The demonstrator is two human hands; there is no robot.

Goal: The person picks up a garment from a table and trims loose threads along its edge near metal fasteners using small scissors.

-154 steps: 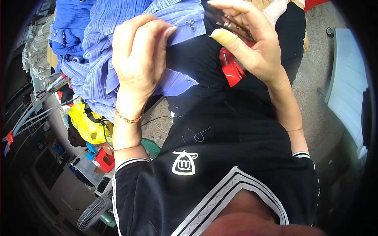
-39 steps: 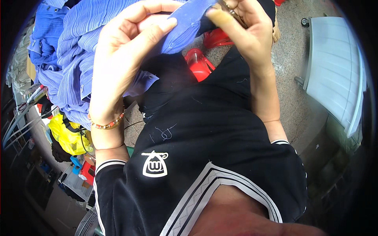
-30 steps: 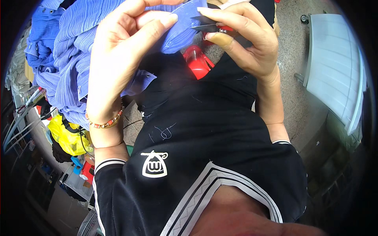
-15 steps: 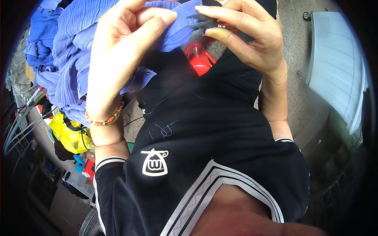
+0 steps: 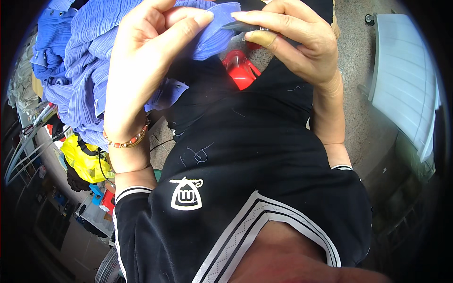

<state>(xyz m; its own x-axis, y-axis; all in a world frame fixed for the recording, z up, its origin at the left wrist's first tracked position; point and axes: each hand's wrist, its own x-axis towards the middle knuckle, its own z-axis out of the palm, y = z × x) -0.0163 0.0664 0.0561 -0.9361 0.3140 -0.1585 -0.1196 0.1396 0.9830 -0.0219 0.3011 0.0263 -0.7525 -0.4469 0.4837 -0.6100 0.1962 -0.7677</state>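
A ribbed blue-violet garment (image 5: 89, 61) is heaped at my left, and one edge of it, a flat band (image 5: 222, 23), stretches up before me. My left hand (image 5: 146, 56) pinches this band between thumb and fingers. Small dark-bladed thread snips (image 5: 236, 27) sit in my right hand (image 5: 304, 45), gripped between thumb and fingers. The blades' tips reach the band's right edge. My fingers hide most of the snips' handle. A yellowish covering (image 5: 261, 38) wraps the right thumb's tip.
A red plastic object (image 5: 241, 70) shows between my black-clothed legs. Loose threads (image 5: 200, 153) lie on my black shirt. A yellow bag (image 5: 85, 160) and cables are at the left, near a cluttered shelf. A pale ribbed panel on a wheeled frame (image 5: 401, 70) stands at the right.
My right fingers have drawn in slightly, and the snips' blades look nearer together. Less of the red handle shows. My left hand keeps its pinch on the garment with hardly any movement.
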